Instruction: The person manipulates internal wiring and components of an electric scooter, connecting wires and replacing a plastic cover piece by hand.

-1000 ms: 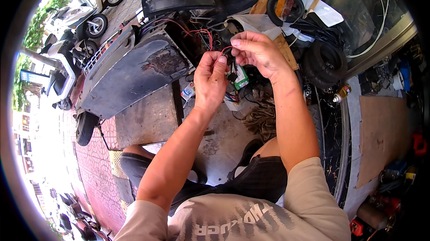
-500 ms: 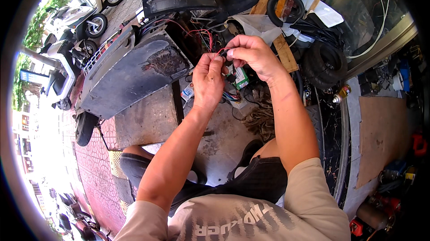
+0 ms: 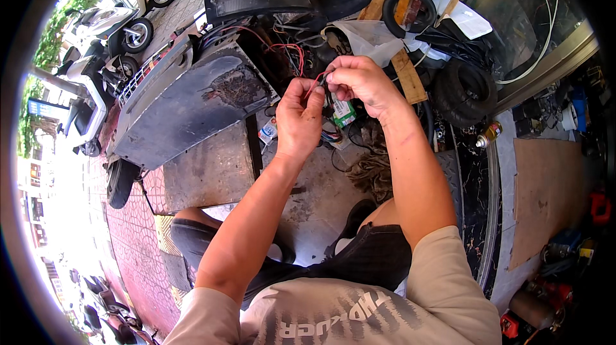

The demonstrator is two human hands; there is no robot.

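My left hand (image 3: pixel 299 114) pinches a thin red wire (image 3: pixel 319 78) between thumb and fingers. Right beside it, my right hand (image 3: pixel 363 86) has its thumb and forefinger closed on the same wire, a little higher up. A dark strand also shows between the fingertips, too small to make out fully. Behind the hands, a tangle of red wires (image 3: pixel 296 51) spills from the opened scooter body (image 3: pixel 192 104), whose grey panel is scuffed. Under my right hand lies a green and white box (image 3: pixel 344 112), partly hidden.
A small white and blue packet (image 3: pixel 268 132) lies by a flat board (image 3: pixel 212 168). A crumpled dark rag (image 3: pixel 372 168) is on the floor. At the right are stacked tyres (image 3: pixel 467 93), a spray can (image 3: pixel 489 134) and cardboard (image 3: pixel 548 197). Parked scooters (image 3: pixel 86 101) stand at the left.
My right hand has shifted slightly down and turned a little at the wire. My left hand stays nearly in place, still pinching.
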